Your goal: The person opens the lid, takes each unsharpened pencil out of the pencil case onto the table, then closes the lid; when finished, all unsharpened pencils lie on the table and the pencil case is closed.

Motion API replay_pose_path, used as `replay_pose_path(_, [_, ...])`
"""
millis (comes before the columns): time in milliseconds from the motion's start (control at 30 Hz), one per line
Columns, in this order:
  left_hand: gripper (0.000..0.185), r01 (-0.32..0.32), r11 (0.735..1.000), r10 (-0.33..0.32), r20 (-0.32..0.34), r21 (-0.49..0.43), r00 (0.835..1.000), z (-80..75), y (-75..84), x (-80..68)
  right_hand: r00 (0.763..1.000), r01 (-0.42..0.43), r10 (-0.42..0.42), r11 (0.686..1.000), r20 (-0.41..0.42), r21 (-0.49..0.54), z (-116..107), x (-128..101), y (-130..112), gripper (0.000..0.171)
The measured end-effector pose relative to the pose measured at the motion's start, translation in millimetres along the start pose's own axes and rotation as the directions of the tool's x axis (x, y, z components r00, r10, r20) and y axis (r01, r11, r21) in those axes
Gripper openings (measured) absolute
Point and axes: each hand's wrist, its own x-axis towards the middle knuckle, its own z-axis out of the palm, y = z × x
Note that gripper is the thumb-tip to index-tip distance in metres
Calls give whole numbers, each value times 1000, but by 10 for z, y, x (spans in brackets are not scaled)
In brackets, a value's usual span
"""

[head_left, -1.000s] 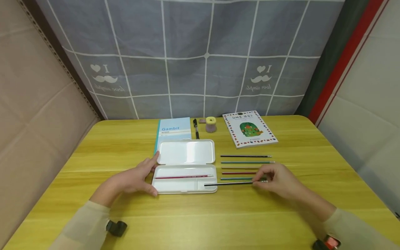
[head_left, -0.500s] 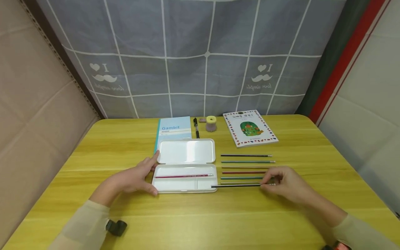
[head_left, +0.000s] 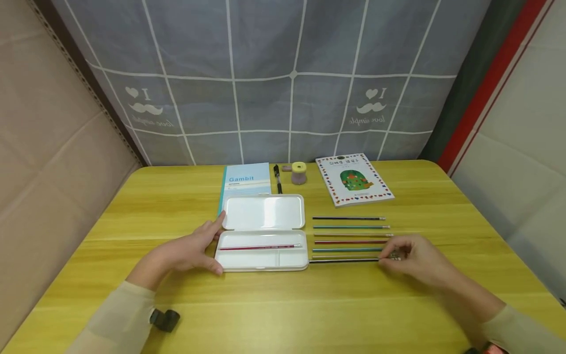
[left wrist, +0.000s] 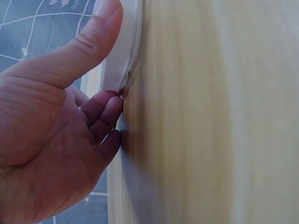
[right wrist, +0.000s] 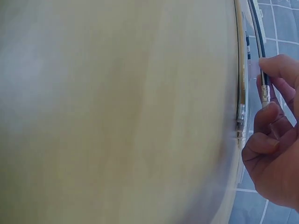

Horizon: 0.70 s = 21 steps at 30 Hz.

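Black pencil [head_left: 342,260] pinched by right hand [head_left: 413,260]; wrist view shows left hand [left wrist: 56,135] gripping case [head_left: 263,250].

yellow table [head_left: 177,206], pencil case [head_left: 264,231], pencils [head_left: 349,227], books [head_left: 356,180]

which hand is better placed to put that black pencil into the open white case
Right, most likely. The right hand already pinches the thin black pencil by its eraser end, its tip just beside the open white plastic pencil case. The left hand grips the case's left end, steadying it.
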Motion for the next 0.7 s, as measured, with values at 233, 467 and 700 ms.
replay_pose_path(233, [140, 7, 1000, -7, 1, 5, 1000, 2, 0, 6, 1000, 3, -3, 1000, 21, -30, -20, -24, 54, 15])
replay_pose_path(467, [140, 3, 1000, -3, 3, 3, 1000, 1, 10, 2, 999, -26, 31, 991, 39, -129, -19, -16, 43, 11])
replay_pose_path(700, [139, 0, 1000, 0, 3, 2, 1000, -1, 22, 0, 998, 47, -37, 966, 46, -254, -25, -18, 5, 17])
